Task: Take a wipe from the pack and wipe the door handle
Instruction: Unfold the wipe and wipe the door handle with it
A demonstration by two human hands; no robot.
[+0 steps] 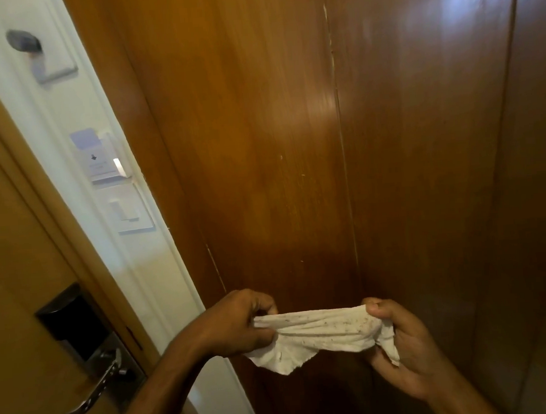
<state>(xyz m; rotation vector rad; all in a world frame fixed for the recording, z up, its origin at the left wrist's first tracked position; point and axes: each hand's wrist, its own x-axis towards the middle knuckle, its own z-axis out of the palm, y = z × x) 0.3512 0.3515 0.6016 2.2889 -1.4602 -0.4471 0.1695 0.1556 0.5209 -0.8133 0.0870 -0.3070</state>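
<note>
A white wipe [318, 335] with small dark specks is stretched between both my hands, low in the middle of the view. My left hand [240, 320] pinches its left end and my right hand [405, 346] grips its right end. The metal lever door handle [96, 389] sits at the lower left on a light wooden door, below a dark lock plate [70, 318]. Both hands are to the right of the handle, apart from it. No wipe pack is visible.
A white wall strip [68, 123] beside the door carries a key-card holder [102, 156], a light switch [129, 209] and a hook with a hanging tag [28, 45]. Dark glossy wooden panels [325, 139] fill the middle and right, close in front.
</note>
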